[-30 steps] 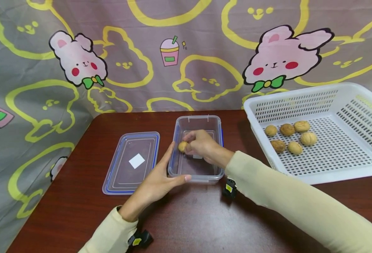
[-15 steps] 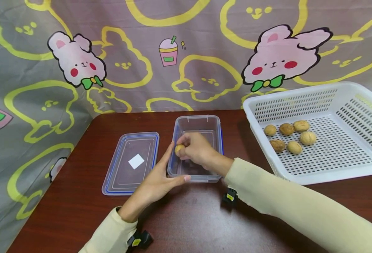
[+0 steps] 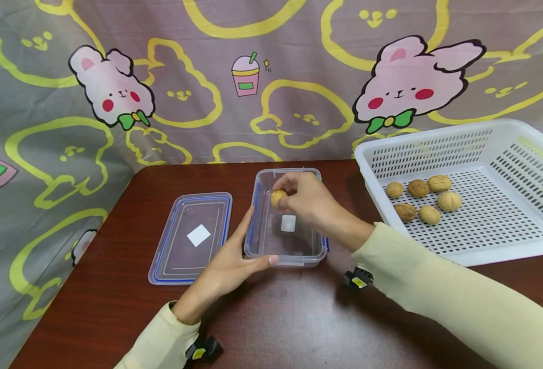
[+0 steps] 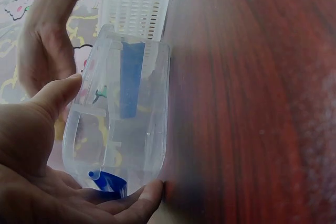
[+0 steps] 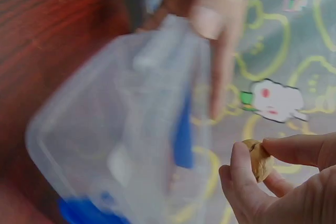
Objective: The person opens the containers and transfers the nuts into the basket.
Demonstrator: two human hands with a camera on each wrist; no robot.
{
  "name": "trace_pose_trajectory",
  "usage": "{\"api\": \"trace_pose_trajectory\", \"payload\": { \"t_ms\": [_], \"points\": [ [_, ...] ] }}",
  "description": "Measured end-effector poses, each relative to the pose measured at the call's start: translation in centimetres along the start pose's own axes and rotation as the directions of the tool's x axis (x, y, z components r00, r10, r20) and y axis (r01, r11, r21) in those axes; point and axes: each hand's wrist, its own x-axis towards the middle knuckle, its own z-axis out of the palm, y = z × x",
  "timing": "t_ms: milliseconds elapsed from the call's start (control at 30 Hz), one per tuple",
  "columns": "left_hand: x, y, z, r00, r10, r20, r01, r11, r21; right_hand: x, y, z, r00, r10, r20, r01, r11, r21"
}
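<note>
My right hand (image 3: 310, 201) pinches a tan walnut (image 3: 278, 198) between thumb and fingers, above the clear plastic food container (image 3: 271, 241). In the right wrist view the walnut (image 5: 260, 161) shows a dark mark, and it is raised past the container's rim. My left hand (image 3: 227, 266) grips the container's near left corner, thumb on the front edge and fingers along the left side. The left wrist view shows those fingers curling round the container (image 4: 136, 135) by a blue clip. A white square label shows inside; no walnut is visible on the container's floor.
A clear lid (image 3: 184, 261) with a blue seal and white label lies left of the container. On the right stands a white slotted basket (image 3: 497, 215) holding several walnuts (image 3: 450, 201). A patterned curtain (image 3: 197, 138) hangs behind the dark red table (image 3: 101, 302).
My right hand first shifted slightly left with the walnut inside the container, then raised it and moved it back and to the right. My left hand stays on the container.
</note>
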Motion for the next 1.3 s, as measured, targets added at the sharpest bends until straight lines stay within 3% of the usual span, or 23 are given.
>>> {"api": "trace_pose_trajectory", "payload": {
  "t_ms": [167,367,600,767,867,967,1167,1300],
  "points": [
    [0.0,0.0,-0.1,1.000,-0.004,-0.005,0.004,1.000,0.002,-1.3,-1.3,-2.9,0.997,-0.056,-0.050,0.052,0.997,-0.060],
    [-0.1,-0.1,0.0,1.000,-0.007,-0.016,0.008,1.000,0.016,-2.8,-2.1,-7.1,0.994,-0.043,-0.097,0.037,0.998,-0.059],
    [-0.1,-0.2,0.1,1.000,-0.017,-0.012,0.018,1.000,0.026,-3.6,-0.5,-13.0,0.982,-0.028,-0.188,0.020,0.999,-0.041],
    [0.0,-0.2,0.1,1.000,-0.003,-0.014,0.003,1.000,0.021,-3.4,2.1,-18.4,0.976,-0.039,-0.215,0.068,0.990,0.126],
    [0.0,-0.2,0.1,1.000,-0.003,-0.015,0.003,1.000,0.023,-3.2,3.8,-21.4,0.974,-0.053,-0.219,0.113,0.955,0.275],
    [0.0,-0.2,0.1,1.000,-0.007,-0.014,0.008,1.000,0.026,-3.0,5.3,-24.2,0.974,-0.071,-0.215,0.145,0.925,0.352],
    [0.0,-0.1,0.1,1.000,-0.004,-0.018,0.005,1.000,0.021,-2.6,8.1,-28.7,0.976,-0.106,-0.188,0.176,0.894,0.412],
    [-0.1,0.0,0.1,1.000,-0.013,-0.014,0.014,1.000,0.026,-2.5,9.8,-31.0,0.980,-0.068,-0.188,0.143,0.897,0.419]
  ]
}}
